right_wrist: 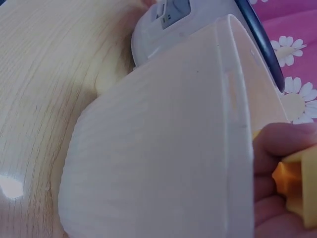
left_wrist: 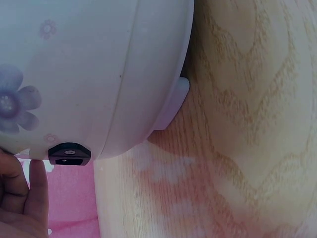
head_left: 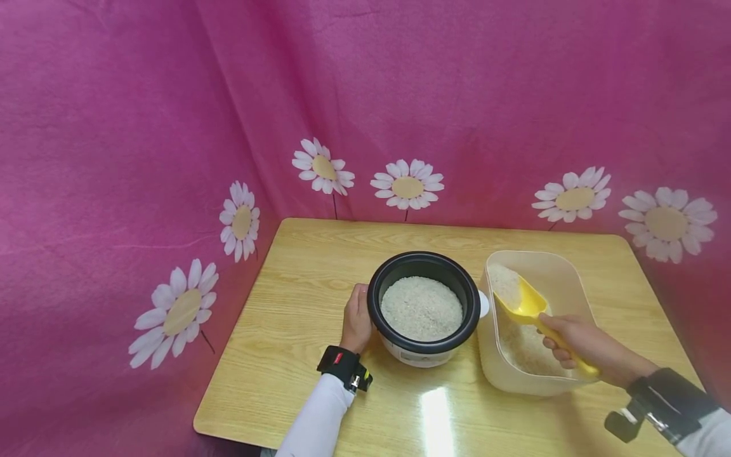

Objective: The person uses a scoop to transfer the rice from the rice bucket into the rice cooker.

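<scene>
My right hand (head_left: 588,346) grips the handle of a yellow scoop (head_left: 531,301) over the cream plastic bin (head_left: 488,355). White rice (head_left: 502,285) is heaped in the scoop's bowl, and more lies below in the bin. In the right wrist view the fingers (right_wrist: 267,198) curl round the handle beside the bin's rim. Left of the bin stands a white rice cooker (head_left: 419,358) with a dark inner pot (head_left: 421,257) holding a mound of rice (head_left: 422,309). My left hand (head_left: 356,320) holds the cooker's left side; its fingers (left_wrist: 37,188) meet the flower-printed body there.
Both containers stand side by side on a light wooden table (head_left: 297,285). A white side handle (head_left: 484,304) sticks out from the cooker toward the bin. Behind and left of the table hangs a pink cloth (head_left: 457,95) with printed daisies. The cooker has a black socket (left_wrist: 69,153).
</scene>
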A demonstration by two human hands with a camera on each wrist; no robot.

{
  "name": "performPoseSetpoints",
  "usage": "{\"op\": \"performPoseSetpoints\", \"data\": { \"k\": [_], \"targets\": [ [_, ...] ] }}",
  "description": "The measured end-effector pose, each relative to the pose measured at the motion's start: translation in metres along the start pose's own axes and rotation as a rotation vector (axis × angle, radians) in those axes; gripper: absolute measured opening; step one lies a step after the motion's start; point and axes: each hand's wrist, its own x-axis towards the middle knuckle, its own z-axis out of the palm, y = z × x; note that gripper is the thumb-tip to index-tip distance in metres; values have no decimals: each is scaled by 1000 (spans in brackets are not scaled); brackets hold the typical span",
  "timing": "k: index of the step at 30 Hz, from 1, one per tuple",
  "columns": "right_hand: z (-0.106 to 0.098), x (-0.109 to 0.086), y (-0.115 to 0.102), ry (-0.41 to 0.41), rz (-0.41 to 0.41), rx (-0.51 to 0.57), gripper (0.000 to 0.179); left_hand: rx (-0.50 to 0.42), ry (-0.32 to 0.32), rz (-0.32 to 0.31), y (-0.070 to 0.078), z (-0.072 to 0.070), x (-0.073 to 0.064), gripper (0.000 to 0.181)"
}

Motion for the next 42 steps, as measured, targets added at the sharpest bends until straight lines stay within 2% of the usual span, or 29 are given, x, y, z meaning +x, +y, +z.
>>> {"op": "performPoseSetpoints", "data": {
  "k": [6, 15, 30, 37, 42],
  "targets": [
    [-5, -6, 0, -21, -46, 22, 35, 16, 20, 21, 1, 0, 1, 39],
    [-4, -14, 0, -19, -62, 55, 35, -9, 17, -5, 1, 1, -1, 40],
    [5, -22, 1, -68, -146, 269, 31, 0, 24, 1, -2, 2, -1, 40],
    [10, -31, 3, -8, -146, 232, 32, -7, 12, -5, -2, 3, 0, 40],
    [12, -35, 2, 6, -155, 252, 31, -14, 13, -10, -2, 3, 0, 40]
  ]
}}
